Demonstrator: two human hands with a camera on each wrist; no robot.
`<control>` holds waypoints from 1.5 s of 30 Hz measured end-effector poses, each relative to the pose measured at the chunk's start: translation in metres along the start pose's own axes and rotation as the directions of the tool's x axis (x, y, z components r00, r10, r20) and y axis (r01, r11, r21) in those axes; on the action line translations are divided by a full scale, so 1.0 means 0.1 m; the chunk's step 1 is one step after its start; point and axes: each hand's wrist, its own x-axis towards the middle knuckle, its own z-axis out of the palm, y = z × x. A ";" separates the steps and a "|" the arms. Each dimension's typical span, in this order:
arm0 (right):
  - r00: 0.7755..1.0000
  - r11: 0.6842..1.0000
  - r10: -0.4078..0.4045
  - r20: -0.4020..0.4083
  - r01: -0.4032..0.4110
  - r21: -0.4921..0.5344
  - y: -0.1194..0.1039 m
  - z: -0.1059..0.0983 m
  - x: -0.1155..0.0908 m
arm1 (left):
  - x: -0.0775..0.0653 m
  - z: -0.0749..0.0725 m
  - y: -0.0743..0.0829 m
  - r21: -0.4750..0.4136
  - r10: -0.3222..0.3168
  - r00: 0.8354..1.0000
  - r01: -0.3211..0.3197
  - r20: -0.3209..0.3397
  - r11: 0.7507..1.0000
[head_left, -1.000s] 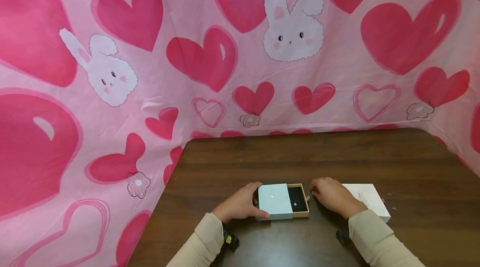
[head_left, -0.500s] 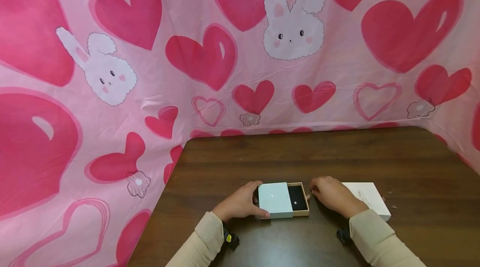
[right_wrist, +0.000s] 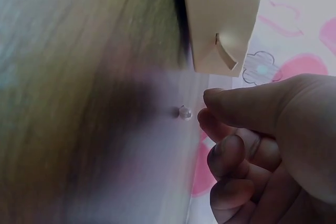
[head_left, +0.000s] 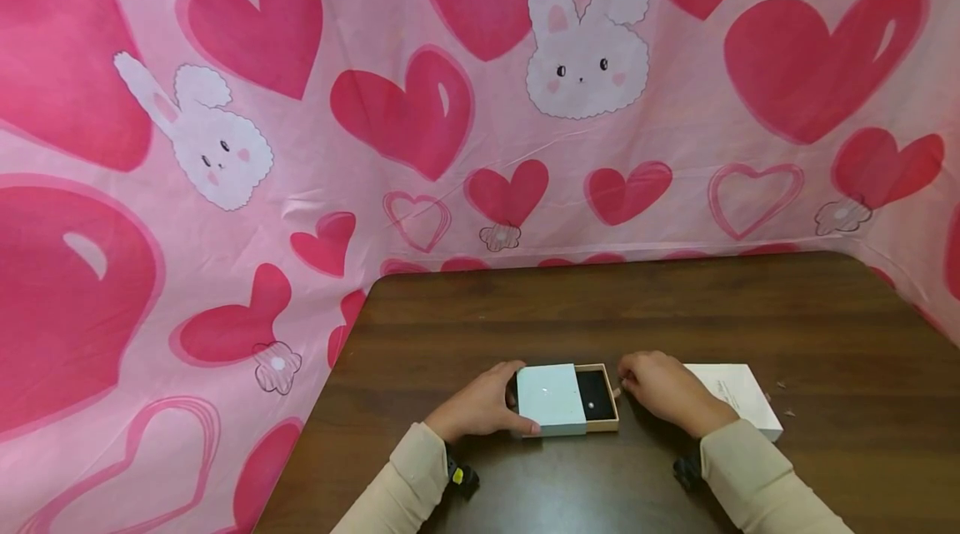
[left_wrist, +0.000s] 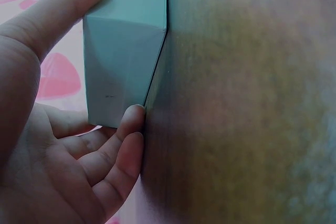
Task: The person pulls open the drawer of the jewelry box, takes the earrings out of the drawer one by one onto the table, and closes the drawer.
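Observation:
My left hand (head_left: 480, 405) grips the pale blue sleeve of a jewelry box (head_left: 550, 401), thumb on its near side. In the left wrist view, the curled fingers lie by the box's end. A drawer (head_left: 617, 413) is partly out of the sleeve on the right, showing a black insert (head_left: 594, 388) with one small pearl (head_left: 590, 406). My right hand (head_left: 663, 384) is just right of the drawer's pull tab (right_wrist: 227, 53), fingers loosely bent. In the right wrist view, another pearl piece (right_wrist: 185, 113) sits just beyond the thumb and index tips, with a small gap.
A white box lid or carton (head_left: 738, 396) with small print lies on the brown table (head_left: 600, 309), partly behind my right wrist. Small pale bits (head_left: 787, 413) are scattered to its right. A pink heart-patterned cloth (head_left: 450, 142) hangs behind the table.
My right hand has shifted very slightly left toward the drawer. The box and my left hand look still.

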 end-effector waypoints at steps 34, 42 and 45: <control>1.000 0.999 -0.017 -0.013 0.018 0.048 -0.15 -0.06 -0.03 | -0.01 -0.01 0.00 0.034 -0.004 1.000 0.004 0.000 0.999; 1.000 0.998 -0.007 0.006 0.007 0.063 -0.19 -0.09 -0.02 | -0.01 0.00 0.01 0.021 -0.007 1.000 0.007 0.000 1.000; 1.000 0.998 -0.008 0.005 0.008 0.067 -0.21 -0.10 -0.02 | -0.02 -0.01 0.01 0.016 -0.008 1.000 0.008 0.006 1.000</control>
